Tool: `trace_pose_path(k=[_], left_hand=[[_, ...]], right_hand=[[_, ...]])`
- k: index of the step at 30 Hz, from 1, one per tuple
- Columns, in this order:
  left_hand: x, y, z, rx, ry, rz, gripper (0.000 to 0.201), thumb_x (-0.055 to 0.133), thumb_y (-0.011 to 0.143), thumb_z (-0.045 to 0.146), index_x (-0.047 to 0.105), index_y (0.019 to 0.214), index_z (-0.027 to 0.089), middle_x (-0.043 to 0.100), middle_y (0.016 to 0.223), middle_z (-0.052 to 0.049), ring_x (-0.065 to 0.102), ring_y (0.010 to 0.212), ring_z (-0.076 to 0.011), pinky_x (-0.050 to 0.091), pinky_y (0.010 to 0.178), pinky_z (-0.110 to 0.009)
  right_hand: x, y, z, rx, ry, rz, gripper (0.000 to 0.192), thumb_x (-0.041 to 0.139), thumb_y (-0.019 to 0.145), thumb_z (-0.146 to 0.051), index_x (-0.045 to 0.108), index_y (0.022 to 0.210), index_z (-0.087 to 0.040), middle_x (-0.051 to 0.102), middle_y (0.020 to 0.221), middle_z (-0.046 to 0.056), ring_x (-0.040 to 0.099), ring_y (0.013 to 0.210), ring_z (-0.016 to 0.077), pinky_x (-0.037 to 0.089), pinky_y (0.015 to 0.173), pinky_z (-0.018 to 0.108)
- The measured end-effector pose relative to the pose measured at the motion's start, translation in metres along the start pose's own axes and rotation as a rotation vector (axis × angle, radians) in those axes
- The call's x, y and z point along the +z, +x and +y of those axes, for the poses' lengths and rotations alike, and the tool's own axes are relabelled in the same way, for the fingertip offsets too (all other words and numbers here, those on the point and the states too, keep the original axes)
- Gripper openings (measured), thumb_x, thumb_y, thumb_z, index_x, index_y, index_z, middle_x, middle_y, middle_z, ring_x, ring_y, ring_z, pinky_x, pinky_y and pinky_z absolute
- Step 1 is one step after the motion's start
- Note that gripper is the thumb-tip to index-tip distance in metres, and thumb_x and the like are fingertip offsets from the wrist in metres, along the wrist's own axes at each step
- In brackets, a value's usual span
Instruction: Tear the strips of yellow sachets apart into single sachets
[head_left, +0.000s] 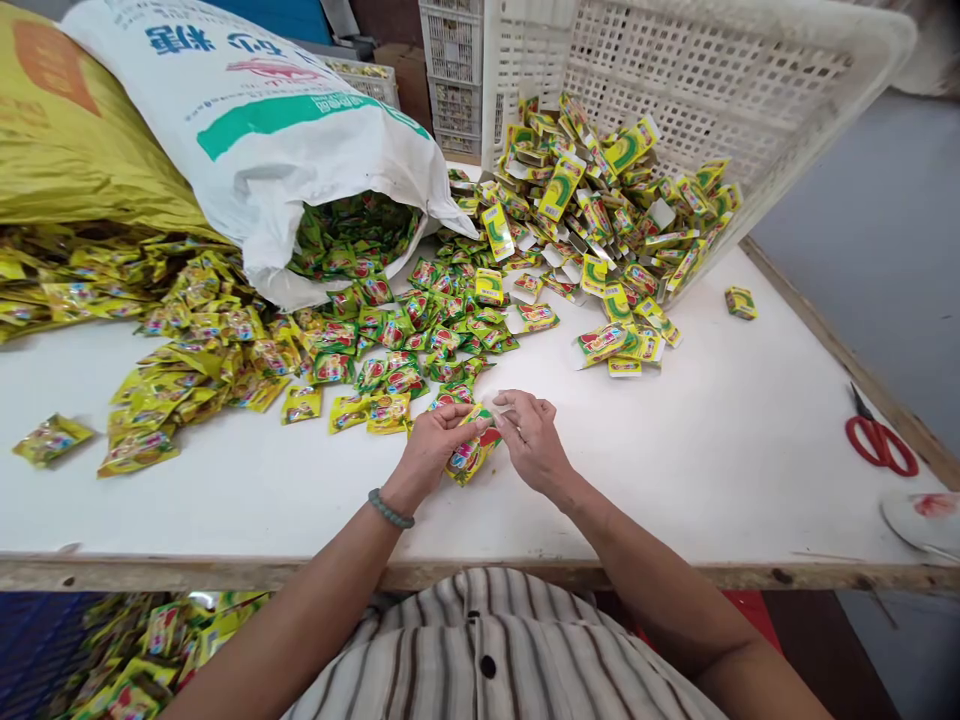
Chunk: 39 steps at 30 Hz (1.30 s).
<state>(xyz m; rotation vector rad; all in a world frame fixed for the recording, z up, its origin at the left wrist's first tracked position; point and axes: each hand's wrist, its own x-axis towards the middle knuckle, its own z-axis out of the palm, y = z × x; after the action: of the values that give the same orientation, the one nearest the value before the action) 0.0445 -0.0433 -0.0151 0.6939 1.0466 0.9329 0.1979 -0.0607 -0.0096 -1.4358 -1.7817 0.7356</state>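
In front of me, my left hand (439, 445) is closed, thumb and fingers pinching a small yellow candy packet (466, 460) at its upper end. A green and red printed part shows beside the yellow, and I cannot tell whether it is a second packet. My right hand (534, 440) is closed close by, fingertips pinched at a whitish edge that is too small to name. Just beyond the hands lie loose green candy packets (401, 375) and a few yellow packets (388, 412). A larger pile of yellow packets (172, 390) spreads to the left.
A white sack (247, 120) spills green packets; a yellow sack (82, 150) lies left of it. Small cartons (562, 190) pour from a tipped white crate (675, 80). Red-handled scissors (879, 445) and a dish (919, 520) are at right. More packets (150, 650) sit below the table edge.
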Motion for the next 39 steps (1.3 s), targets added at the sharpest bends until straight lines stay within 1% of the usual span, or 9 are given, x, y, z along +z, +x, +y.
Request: trace_pose_path(k=[4,9,14,18,25,28,31,35,39], left_hand=[[0.002,0.0,0.0,0.013,0.025,0.031,0.055,0.093,0.042,0.032,0.066,0.085,0.011,0.071,0.071,-0.003,0.064,0.062,-0.0143,0.05,0.06,-0.022],[0.003,-0.001,0.003,0.145,0.019,0.033,0.063,0.086,0.058,0.039,0.053,0.108,0.02,0.068,0.07,0.002,0.064,0.057,-0.0156,0.05,0.053,-0.024],[0.002,-0.003,0.007,0.257,-0.011,0.051,0.06,0.08,0.067,0.042,0.048,0.114,0.024,0.068,0.08,0.002,0.062,0.059,-0.0136,0.048,0.053,-0.022],[0.003,-0.005,0.006,0.23,0.004,-0.008,0.06,0.081,0.066,0.041,0.05,0.114,0.024,0.065,0.082,0.002,0.061,0.061,-0.0123,0.048,0.056,-0.022],[-0.001,-0.004,0.003,0.172,0.072,-0.085,0.052,0.081,0.064,0.037,0.053,0.105,0.021,0.062,0.081,0.002,0.061,0.062,-0.0128,0.048,0.056,-0.022],[0.001,-0.004,0.005,0.14,0.089,-0.09,0.051,0.082,0.063,0.038,0.054,0.103,0.02,0.063,0.079,0.003,0.061,0.062,-0.0128,0.048,0.056,-0.022],[0.002,-0.005,0.006,0.152,0.068,-0.072,0.057,0.082,0.062,0.039,0.051,0.107,0.022,0.065,0.08,0.002,0.062,0.061,-0.0134,0.049,0.055,-0.022],[0.002,-0.005,0.006,0.15,0.042,-0.042,0.06,0.084,0.061,0.039,0.047,0.105,0.022,0.065,0.073,0.003,0.063,0.058,-0.0155,0.049,0.053,-0.023],[0.003,-0.006,0.007,0.146,0.037,-0.043,0.059,0.086,0.058,0.037,0.049,0.101,0.021,0.066,0.072,0.003,0.065,0.06,-0.0164,0.051,0.054,-0.024]], right_hand=[[0.002,0.002,0.002,0.029,0.045,-0.027,0.018,0.05,0.088,-0.024,0.052,0.106,-0.023,0.066,0.113,0.006,0.062,0.102,0.0209,0.028,0.1,0.044],[-0.002,0.005,0.01,0.083,0.194,0.21,0.026,0.062,0.083,-0.034,0.056,0.105,-0.023,0.068,0.105,0.006,0.059,0.105,0.0217,0.038,0.097,0.04],[0.001,0.008,0.016,0.177,0.513,0.009,0.03,0.068,0.077,-0.042,0.063,0.099,-0.022,0.07,0.094,0.005,0.063,0.088,0.0188,0.049,0.081,0.034],[0.008,0.008,0.014,0.189,0.69,0.022,0.04,0.071,0.073,-0.045,0.06,0.104,-0.023,0.068,0.084,0.002,0.063,0.078,0.0165,0.051,0.077,0.032],[0.006,0.004,0.014,0.162,0.522,-0.118,0.029,0.061,0.081,-0.047,0.063,0.075,-0.019,0.058,0.069,-0.001,0.052,0.065,0.0125,0.045,0.063,0.027],[0.002,0.006,0.017,0.218,0.59,-0.095,0.03,0.066,0.077,-0.046,0.06,0.09,-0.021,0.056,0.066,-0.004,0.052,0.063,0.0119,0.045,0.062,0.025],[-0.001,0.009,0.018,0.224,0.646,-0.091,0.045,0.069,0.074,-0.044,0.056,0.11,-0.022,0.062,0.073,-0.002,0.056,0.068,0.0131,0.047,0.067,0.026],[-0.007,0.01,0.017,0.152,0.566,-0.113,0.027,0.065,0.078,-0.045,0.065,0.091,-0.02,0.065,0.084,0.001,0.056,0.075,0.0139,0.047,0.072,0.027],[-0.009,0.011,0.015,0.195,0.567,-0.051,0.034,0.055,0.085,-0.051,0.068,0.078,-0.021,0.061,0.075,-0.001,0.054,0.075,0.0142,0.047,0.072,0.027]])
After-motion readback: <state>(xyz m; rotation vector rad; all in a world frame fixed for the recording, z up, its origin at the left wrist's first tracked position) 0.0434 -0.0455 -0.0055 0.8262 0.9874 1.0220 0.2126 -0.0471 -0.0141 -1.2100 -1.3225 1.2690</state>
